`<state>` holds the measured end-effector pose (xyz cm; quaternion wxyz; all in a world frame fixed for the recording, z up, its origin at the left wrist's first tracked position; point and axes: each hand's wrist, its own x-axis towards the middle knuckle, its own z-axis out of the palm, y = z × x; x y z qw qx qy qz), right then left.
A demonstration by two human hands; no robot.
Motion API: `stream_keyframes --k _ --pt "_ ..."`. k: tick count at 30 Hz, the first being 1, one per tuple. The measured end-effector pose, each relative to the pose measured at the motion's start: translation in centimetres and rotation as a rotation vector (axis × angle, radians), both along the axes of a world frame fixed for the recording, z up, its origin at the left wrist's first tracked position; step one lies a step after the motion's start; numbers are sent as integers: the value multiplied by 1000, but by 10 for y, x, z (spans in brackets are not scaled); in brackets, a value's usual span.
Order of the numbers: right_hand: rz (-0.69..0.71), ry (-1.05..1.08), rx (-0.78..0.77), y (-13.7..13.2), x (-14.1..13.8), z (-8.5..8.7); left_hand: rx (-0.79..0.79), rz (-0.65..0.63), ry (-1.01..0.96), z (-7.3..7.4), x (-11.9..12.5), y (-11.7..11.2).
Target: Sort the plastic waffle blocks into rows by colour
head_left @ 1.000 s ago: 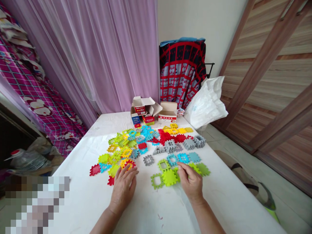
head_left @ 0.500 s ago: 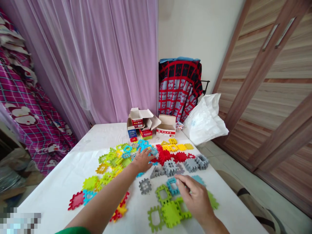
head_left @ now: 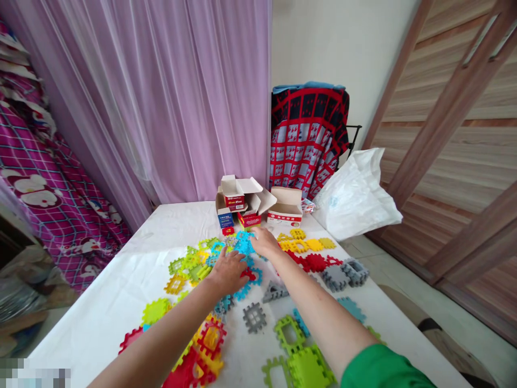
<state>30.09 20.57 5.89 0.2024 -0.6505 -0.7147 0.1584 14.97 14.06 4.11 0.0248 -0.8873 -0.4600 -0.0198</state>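
Note:
My left hand point(head_left: 228, 272) lies with fingers spread over the loose plastic interlocking tiles, beside a small red tile point(head_left: 248, 274) and more blue ones point(head_left: 243, 291). Farther back, my right hand point(head_left: 264, 242) has its fingers bent at the right edge of a blue interlocking tile point(head_left: 244, 242), pinching it as far as I can see; part of the grip is hidden. Lime-green tiles point(head_left: 194, 261) lie left of my left hand. Beneath my right forearm are a grey triangular piece point(head_left: 275, 291) and a grey window tile point(head_left: 254, 318).
Open cardboard boxes point(head_left: 285, 213) stand at the table's back edge, a white plastic bag point(head_left: 357, 196) at its right. Yellow point(head_left: 315, 244), red point(head_left: 316, 262) and grey tiles point(head_left: 335, 277) lie at right, green ones point(head_left: 309, 366) in front, red and yellow ones point(head_left: 212, 337) front left.
My right hand has moved from the front right forward and left to the blue tiles at the back. My left hand stays over the pile. The view has shifted slightly.

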Motion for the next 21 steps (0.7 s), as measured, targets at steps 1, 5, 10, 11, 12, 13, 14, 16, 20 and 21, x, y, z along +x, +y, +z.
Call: stream_keyframes --k 1,5,10,11,12,13,14,16,20,21 --pt "-13 -29 -28 8 -7 -6 5 4 -19 1 -6 -2" --pt "-78 -124 -152 29 -26 -30 -8 25 -61 2 -43 -12" --pt "-68 -176 -223 32 -40 -47 49 222 -80 -10 -98 -12" --pt "-50 -184 -217 28 -43 -49 65 291 -87 -15 -107 -10" --pt "-29 -191 -206 24 -47 -50 71 372 -95 -20 -116 -7" --pt "-8 -196 -194 19 -51 -51 60 458 -102 -24 -123 -4" --pt "13 -198 -182 13 -56 -51 42 551 -113 -29 -129 0" --pt "62 -197 -166 2 -63 -51 -13 704 -151 -37 -138 5" --pt "181 -181 -160 -9 -66 -44 -72 761 -234 -52 -148 14" --pt "202 -176 -158 -9 -64 -41 -62 716 -256 -55 -150 15"
